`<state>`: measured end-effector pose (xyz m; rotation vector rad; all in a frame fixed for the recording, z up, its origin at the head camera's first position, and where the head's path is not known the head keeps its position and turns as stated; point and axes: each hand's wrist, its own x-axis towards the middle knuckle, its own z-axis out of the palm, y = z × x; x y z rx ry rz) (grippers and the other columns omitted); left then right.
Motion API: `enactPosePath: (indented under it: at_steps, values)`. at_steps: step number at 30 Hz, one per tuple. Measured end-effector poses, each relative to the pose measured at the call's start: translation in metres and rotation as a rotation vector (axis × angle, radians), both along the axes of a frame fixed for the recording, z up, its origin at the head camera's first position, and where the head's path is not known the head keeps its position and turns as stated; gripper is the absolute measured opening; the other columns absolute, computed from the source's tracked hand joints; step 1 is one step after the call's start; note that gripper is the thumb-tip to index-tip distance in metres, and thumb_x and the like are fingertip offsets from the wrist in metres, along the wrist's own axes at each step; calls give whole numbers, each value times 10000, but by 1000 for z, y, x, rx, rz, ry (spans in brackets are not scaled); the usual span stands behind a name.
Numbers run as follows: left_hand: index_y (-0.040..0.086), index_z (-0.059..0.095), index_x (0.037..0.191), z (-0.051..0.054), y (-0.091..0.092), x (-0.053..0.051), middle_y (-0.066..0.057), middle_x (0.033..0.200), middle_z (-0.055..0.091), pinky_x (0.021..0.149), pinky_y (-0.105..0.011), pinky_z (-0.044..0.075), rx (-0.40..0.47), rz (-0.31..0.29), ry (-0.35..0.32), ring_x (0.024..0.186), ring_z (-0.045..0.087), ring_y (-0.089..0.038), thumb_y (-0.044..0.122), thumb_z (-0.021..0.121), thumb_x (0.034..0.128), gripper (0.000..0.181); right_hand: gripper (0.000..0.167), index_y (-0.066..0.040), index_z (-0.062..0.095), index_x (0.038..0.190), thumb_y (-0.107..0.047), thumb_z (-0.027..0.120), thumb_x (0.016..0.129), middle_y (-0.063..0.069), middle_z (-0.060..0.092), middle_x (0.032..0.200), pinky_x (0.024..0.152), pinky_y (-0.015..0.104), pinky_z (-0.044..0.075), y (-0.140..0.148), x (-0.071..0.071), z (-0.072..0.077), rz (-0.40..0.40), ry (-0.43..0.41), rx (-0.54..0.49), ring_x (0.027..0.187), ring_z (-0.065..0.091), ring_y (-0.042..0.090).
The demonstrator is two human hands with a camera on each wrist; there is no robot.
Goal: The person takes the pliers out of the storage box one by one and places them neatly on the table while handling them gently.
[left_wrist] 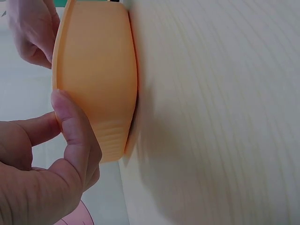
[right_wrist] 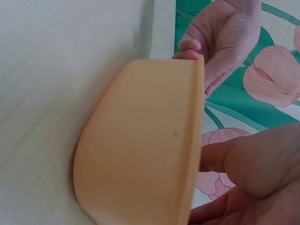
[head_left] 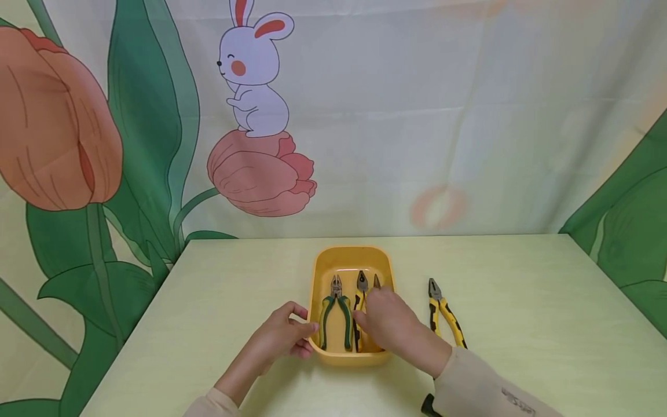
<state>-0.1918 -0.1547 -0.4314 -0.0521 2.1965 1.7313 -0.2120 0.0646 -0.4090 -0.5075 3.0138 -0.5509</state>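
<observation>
A yellow tray (head_left: 354,359) stands on the table, its left rim pinched between the thumb and fingers of my left hand (head_left: 283,333). The left wrist view shows this left hand (left_wrist: 61,159) at the tray wall (left_wrist: 96,70). Inside lie green-handled pliers (head_left: 347,324) at the left and yellow-and-black pliers (head_left: 359,301) in the middle. My right hand (head_left: 393,324) reaches over the tray's right part, its fingers curled on another pair of pliers (head_left: 377,282), of which only the tip shows. In the right wrist view the tray wall (right_wrist: 136,140) hides the fingertips of this hand (right_wrist: 253,173).
Another pair of yellow-and-black pliers (head_left: 452,322) lies on the table to the right of the tray, partly behind my right forearm. A dark object (head_left: 428,405) shows at the bottom beside the right sleeve. A printed curtain (head_left: 365,116) hangs behind the table.
</observation>
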Motion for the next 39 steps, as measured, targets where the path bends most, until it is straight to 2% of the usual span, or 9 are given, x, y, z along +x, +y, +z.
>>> enactPosePath:
  at_steps: [3, 6, 9, 14, 22, 26, 28, 31, 39]
  values:
    - [-63, 449, 1193, 0, 1, 0, -131, 812, 626, 574, -281, 598, -3, -1, 4, 596, 631, -172, 47, 667, 998, 312, 488, -70, 492, 577, -206, 724, 984, 122, 572, 732, 538, 317, 484, -1, 1, -3, 30, 59, 12, 626, 515, 199]
    - [-61, 452, 1189, 0, 1, 0, -126, 805, 622, 569, -284, 597, -6, 2, 6, 591, 628, -175, 46, 671, 995, 312, 494, -98, 468, 573, -200, 724, 983, 73, 525, 683, 503, 278, 445, -1, 2, -5, 27, 69, 12, 583, 478, 164]
    - [-59, 454, 1192, 1, 1, 0, -121, 796, 620, 563, -281, 594, -9, 9, -1, 588, 626, -173, 43, 667, 998, 306, 508, -108, 464, 560, -205, 718, 989, 42, 494, 630, 482, 257, 419, -3, 1, -6, 25, 63, 30, 550, 464, 147]
    - [-63, 447, 1199, 1, 2, 0, -126, 797, 622, 572, -290, 599, 0, 5, 5, 593, 627, -174, 36, 661, 999, 309, 499, -106, 494, 555, -198, 701, 999, 16, 464, 559, 452, 234, 379, -7, -1, -9, -3, 9, 79, 497, 445, 128]
    - [-57, 450, 1191, 1, 2, 0, -137, 819, 618, 574, -293, 602, -2, 12, 2, 593, 621, -181, 33, 667, 996, 306, 180, 6, 644, 781, 37, 632, 957, 95, 594, 726, 486, 314, 507, -13, -4, -12, -34, -8, 131, 580, 526, 170]
    - [-54, 454, 1189, 1, 2, 0, -134, 817, 618, 573, -290, 601, -6, 16, -2, 591, 620, -185, 37, 668, 999, 300, 23, 54, 662, 948, 52, 640, 951, 130, 636, 846, 511, 337, 543, -14, -4, -14, -53, -12, 136, 620, 551, 188]
    - [-52, 455, 1188, 0, 3, 0, -133, 814, 622, 574, -291, 602, -10, 17, -2, 592, 621, -185, 42, 669, 999, 300, 76, 81, 647, 1013, 46, 655, 946, 146, 636, 879, 510, 344, 555, -14, -3, -16, -48, 0, 144, 624, 565, 195]
    - [-52, 458, 1187, 0, 4, 0, -131, 809, 623, 575, -295, 603, -14, 17, 1, 595, 624, -185, 44, 669, 999, 298, 127, 108, 627, 1036, 36, 671, 941, 159, 629, 864, 501, 357, 570, -14, -2, -19, -31, 34, 167, 618, 591, 206]
    - [-47, 460, 1196, 1, 2, 0, -151, 820, 635, 570, -300, 606, -24, 25, -7, 586, 618, -186, 38, 671, 997, 303, 49, 57, 652, 916, 47, 699, 906, 114, 609, 822, 487, 373, 576, -13, -1, -24, -27, 136, 143, 619, 612, 230]
